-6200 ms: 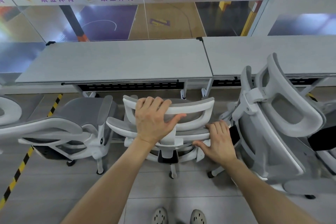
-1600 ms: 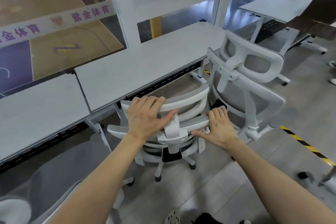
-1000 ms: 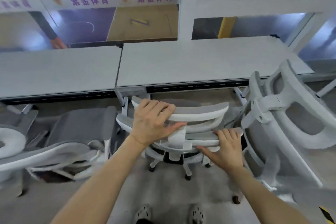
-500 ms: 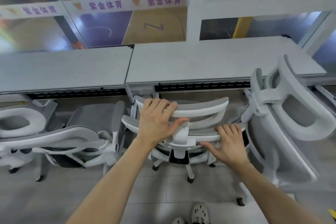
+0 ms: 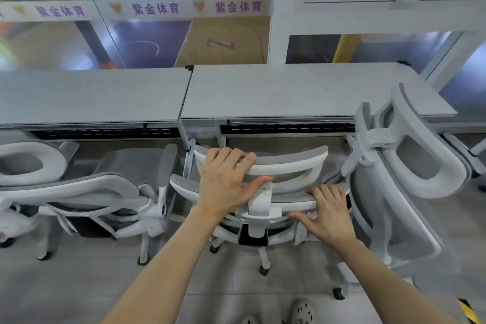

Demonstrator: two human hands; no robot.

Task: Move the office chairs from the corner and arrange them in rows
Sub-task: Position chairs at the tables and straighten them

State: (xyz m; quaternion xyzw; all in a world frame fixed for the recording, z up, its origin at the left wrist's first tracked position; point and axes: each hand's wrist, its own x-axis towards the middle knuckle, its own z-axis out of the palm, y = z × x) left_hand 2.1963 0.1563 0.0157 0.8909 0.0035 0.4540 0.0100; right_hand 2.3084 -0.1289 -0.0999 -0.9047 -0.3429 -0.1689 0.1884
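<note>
A white office chair with grey mesh (image 5: 289, 166) stands in front of me, facing the grey desk (image 5: 302, 92). My left hand (image 5: 226, 179) grips its headrest, fingers curled over the top edge and thumb underneath. My right hand (image 5: 326, 213) holds the top of the backrest at the right, fingers over the rim. A second chair (image 5: 118, 192) stands to the left, seen from the side. A third chair (image 5: 399, 179) stands close on the right, its back turned to me.
Two grey desks run side by side along a glass wall; the left desk (image 5: 92, 97) adjoins the right one. The headrest of another chair (image 5: 29, 163) shows at far left. Yellow-black floor tape (image 5: 470, 313) lies at bottom right. My shoes (image 5: 302, 310) stand just behind the held chair.
My view has swung back from the right to face the desks squarely. The held chair sits between its two neighbours, and both hands have kept their hold on it.
</note>
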